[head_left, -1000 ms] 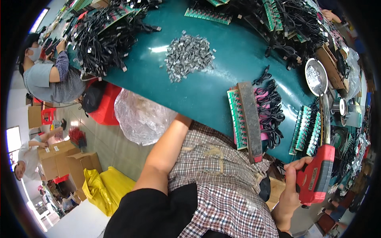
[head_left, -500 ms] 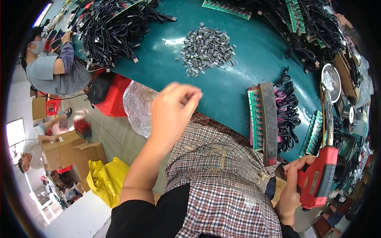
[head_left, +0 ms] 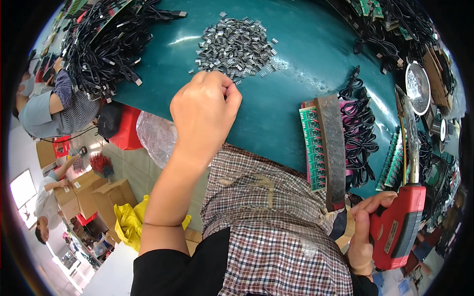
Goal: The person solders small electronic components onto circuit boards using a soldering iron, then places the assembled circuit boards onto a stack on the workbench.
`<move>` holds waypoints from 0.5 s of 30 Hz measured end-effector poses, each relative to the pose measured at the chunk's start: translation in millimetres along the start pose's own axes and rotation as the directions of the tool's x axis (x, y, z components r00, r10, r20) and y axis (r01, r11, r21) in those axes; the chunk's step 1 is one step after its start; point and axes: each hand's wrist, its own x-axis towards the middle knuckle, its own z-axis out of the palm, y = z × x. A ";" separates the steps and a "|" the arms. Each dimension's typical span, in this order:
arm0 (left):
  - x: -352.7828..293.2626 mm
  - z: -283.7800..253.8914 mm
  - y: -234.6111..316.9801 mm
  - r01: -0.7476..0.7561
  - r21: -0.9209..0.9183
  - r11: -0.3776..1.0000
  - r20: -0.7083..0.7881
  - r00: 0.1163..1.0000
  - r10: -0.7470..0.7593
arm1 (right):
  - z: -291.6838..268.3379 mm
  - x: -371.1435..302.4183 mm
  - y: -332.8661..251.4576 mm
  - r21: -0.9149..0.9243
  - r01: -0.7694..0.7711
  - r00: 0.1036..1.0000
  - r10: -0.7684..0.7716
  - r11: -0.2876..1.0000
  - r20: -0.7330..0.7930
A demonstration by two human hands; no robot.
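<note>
My left hand (head_left: 205, 111) hovers over the table at the near edge of a pile of small metal-and-black connectors (head_left: 234, 47). Its fingers are curled in and pressed together; whatever lies between them, if anything, is hidden. Low on the right, my right hand (head_left: 363, 241) is closed at the side of a red and black soldering gun (head_left: 399, 227), its long metal barrel pointing away from me. Left of the gun, a row of green circuit boards (head_left: 313, 150) lies along a dark bar (head_left: 330, 153), with bundled black cables (head_left: 359, 138) on the bar's other side.
Heaps of black USB cables (head_left: 103, 49) lie at the far left and far right of the green table (head_left: 276, 113). A metal bowl (head_left: 417, 89), a solder spool (head_left: 443, 129) and more green boards (head_left: 391, 163) sit at right. One person (head_left: 42, 113) sits at left.
My left hand has moved forward, closer to the connector pile, with its fingers curled in further. My right hand and the soldering gun stay nearly in place. The whole view has shifted slightly.
</note>
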 end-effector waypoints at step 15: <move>15.9 -15.4 6.8 0.018 -0.004 1.000 0.063 0.998 -0.018 | -18.8 21.9 6.2 0.018 0.060 0.886 -0.045 0.998 -0.462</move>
